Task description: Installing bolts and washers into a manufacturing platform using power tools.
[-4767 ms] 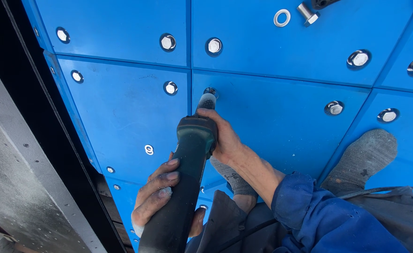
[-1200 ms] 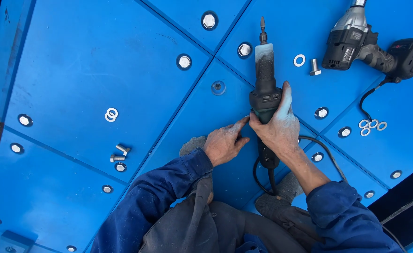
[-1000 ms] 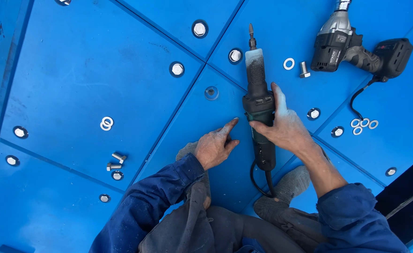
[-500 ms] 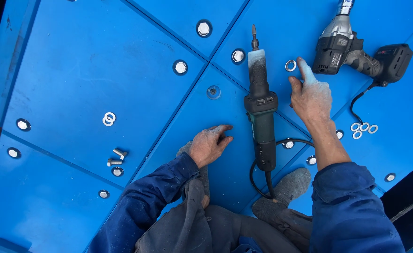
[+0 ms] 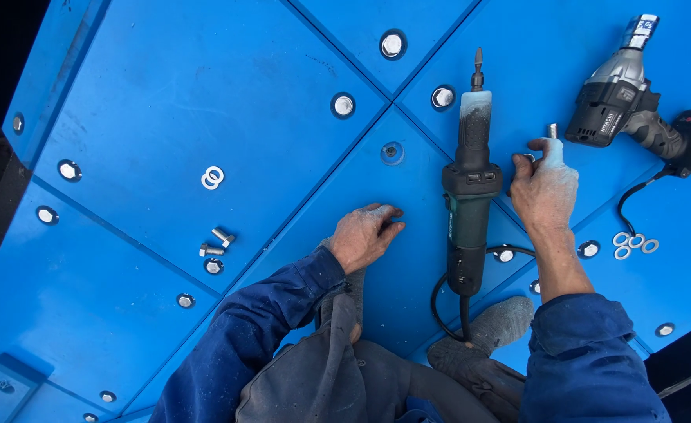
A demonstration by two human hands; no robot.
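I sit on a sloping surface of blue panels fixed with bolts. My left hand rests on the panel with its fingers loosely bent and nothing in it. My right hand reaches up to the right of a black and green die grinder, which lies on the panel with its tip pointing up. The thumb and fingertips pinch a small silver bolt. A bolt hole without a silver bolt head lies just left of the grinder.
A cordless impact wrench lies at the upper right. Three washers lie below it. Two washers and loose bolts lie at the left. My knees and socked feet are at the bottom. Dark gaps border the panels left and lower right.
My right hand let go of the grinder, which now lies on the panel, and moved up right to the bolt. My left hand settled on the panel.
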